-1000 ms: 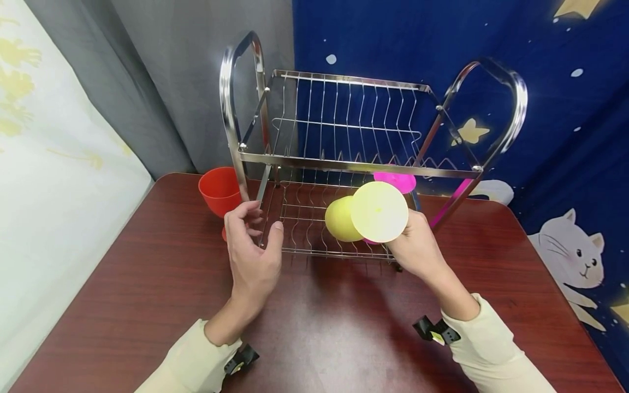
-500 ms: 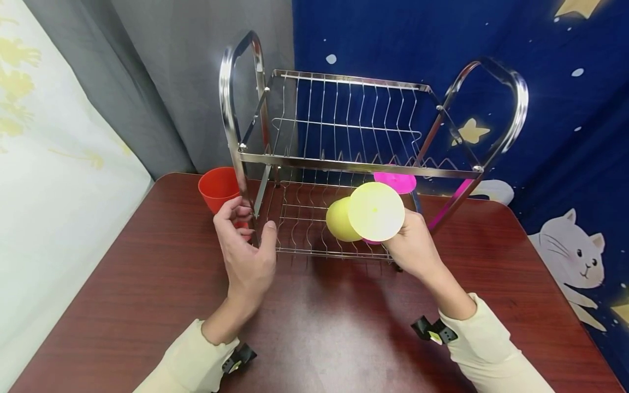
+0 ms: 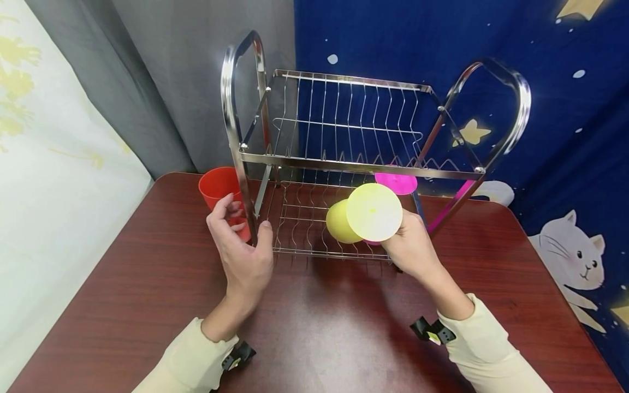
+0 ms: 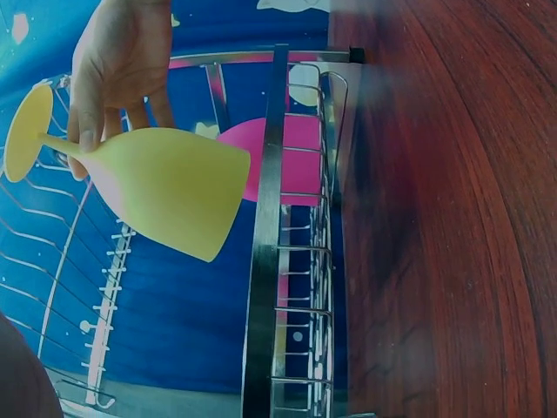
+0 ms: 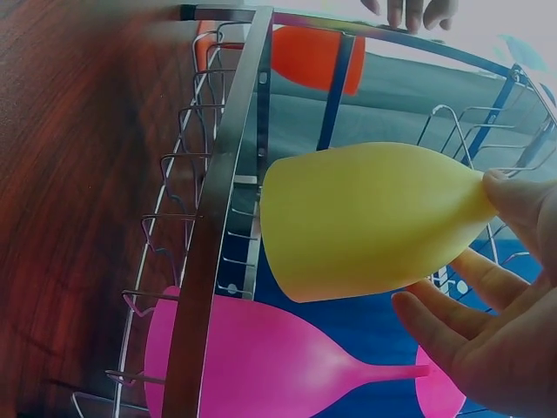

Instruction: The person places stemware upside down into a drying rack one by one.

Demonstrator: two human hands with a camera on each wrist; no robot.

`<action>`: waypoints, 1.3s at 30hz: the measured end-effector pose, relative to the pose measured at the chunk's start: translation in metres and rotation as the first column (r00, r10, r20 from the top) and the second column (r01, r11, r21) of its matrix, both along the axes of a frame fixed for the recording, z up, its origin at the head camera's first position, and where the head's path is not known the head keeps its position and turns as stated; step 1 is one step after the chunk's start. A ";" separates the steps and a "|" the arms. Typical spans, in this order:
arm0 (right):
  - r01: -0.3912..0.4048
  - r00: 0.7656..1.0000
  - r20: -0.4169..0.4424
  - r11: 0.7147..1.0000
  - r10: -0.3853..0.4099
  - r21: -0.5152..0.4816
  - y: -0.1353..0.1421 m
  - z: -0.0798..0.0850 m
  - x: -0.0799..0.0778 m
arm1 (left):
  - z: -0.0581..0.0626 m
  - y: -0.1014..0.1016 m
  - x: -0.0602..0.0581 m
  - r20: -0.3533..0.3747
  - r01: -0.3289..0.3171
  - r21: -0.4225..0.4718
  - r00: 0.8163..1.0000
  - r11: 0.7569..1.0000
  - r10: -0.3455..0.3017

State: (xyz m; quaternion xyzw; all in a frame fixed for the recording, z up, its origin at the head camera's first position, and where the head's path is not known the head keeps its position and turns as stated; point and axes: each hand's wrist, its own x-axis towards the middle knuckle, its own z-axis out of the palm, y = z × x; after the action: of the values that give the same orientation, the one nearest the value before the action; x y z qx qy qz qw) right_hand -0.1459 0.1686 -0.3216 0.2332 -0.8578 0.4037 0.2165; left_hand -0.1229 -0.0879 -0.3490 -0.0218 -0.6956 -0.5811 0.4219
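My right hand [image 3: 411,244] pinches the stem of a yellow plastic goblet [image 3: 338,221], held upside down with its round foot uppermost, over the lower tier of a chrome two-tier dish rack [image 3: 358,165]. In the right wrist view, an inverted pink goblet [image 5: 261,357] stands on that tier just beside the yellow bowl. My left hand [image 3: 244,265] holds nothing; its fingers are relaxed beside the rack's front left post. Close past those fingers, a red goblet [image 3: 216,186] stands upright on the table, partly hidden by the post and hand.
The dark red-brown wooden table [image 3: 123,284] carries the rack near its back edge. Behind hang a grey curtain [image 3: 162,82] and a blue curtain [image 3: 363,38] with stars and a cat. Thin wire dividers [image 3: 344,120] line both tiers.
My left hand has moved left, away from the rack's interior and toward the red goblet. The right hand and yellow goblet have shifted slightly left.
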 end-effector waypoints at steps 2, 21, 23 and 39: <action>0.003 1.000 0.002 1.000 -0.004 0.002 0.000 -0.001 -0.001 | -0.002 -0.002 -0.002 0.010 0.010 -0.001 1.000 1.000 -0.010; 0.048 0.998 0.029 0.999 -0.048 -0.001 -0.006 -0.007 -0.004 | -0.007 -0.011 -0.016 0.037 -0.024 -0.095 0.999 0.995 0.028; 0.053 0.998 0.019 0.999 -0.053 0.003 -0.008 -0.009 -0.005 | -0.006 -0.014 -0.018 0.032 -0.036 -0.104 0.999 0.994 0.040; 0.076 0.997 0.024 0.997 -0.076 -0.003 -0.019 -0.017 -0.010 | -0.005 -0.018 -0.019 0.007 -0.088 -0.161 0.996 0.983 0.090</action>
State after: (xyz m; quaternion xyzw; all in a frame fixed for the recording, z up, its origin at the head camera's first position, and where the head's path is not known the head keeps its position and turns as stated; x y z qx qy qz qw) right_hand -0.1556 0.1498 -0.3390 0.1953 -0.8677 0.3996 0.2219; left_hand -0.1418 -0.1058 -0.3542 -0.0205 -0.7433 -0.5041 0.4393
